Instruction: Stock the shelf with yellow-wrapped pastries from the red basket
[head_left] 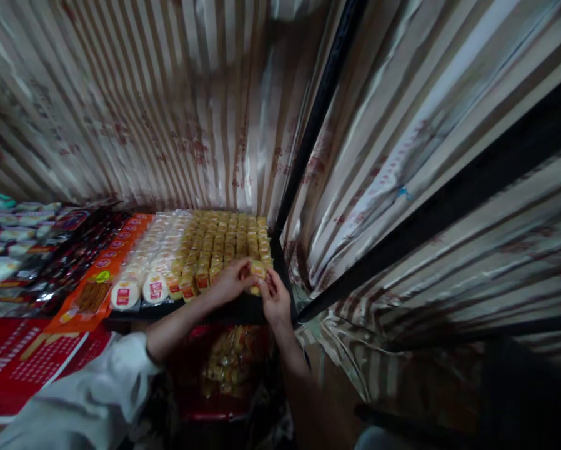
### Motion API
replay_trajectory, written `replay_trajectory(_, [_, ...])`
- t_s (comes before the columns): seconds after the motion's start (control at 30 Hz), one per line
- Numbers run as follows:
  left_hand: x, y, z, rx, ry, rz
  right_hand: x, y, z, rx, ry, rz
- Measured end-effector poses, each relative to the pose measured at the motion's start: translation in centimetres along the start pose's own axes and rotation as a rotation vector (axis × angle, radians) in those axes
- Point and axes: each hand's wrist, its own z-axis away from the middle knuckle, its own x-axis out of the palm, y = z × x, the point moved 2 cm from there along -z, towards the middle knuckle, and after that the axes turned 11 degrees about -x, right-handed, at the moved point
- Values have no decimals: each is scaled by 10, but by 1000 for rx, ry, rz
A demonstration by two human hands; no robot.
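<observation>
Both of my hands meet at the front right corner of a dark display table (243, 310). Between them is a small yellow wrapped snack (258, 270), too dim to read its label. My left hand (231, 282) pinches it from the left side, fingers closed. From the right, the thumb and fingers of my right hand (275, 299) close on the same wrapped snack. Just behind and left of it stand tight rows of similar yellow wrapped snacks (219, 240), partly hidden by my hands.
Left of the rows lie round white packs (156, 289), orange packets (95, 290) and dark packets (50, 262). A red box (233, 362) of wrapped snacks sits below the table edge. Black poles (308, 144) and striped sheeting (205, 112) enclose the back and right.
</observation>
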Motion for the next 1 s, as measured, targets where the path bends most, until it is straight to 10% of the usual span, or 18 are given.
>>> replay_trajectory(0.43, [41, 62, -157, 152, 85, -137, 0, 10, -153, -278, 196, 433])
replay_trajectory(1.0, [32, 31, -193, 461, 10, -729, 1, 85, -200, -153, 58, 745])
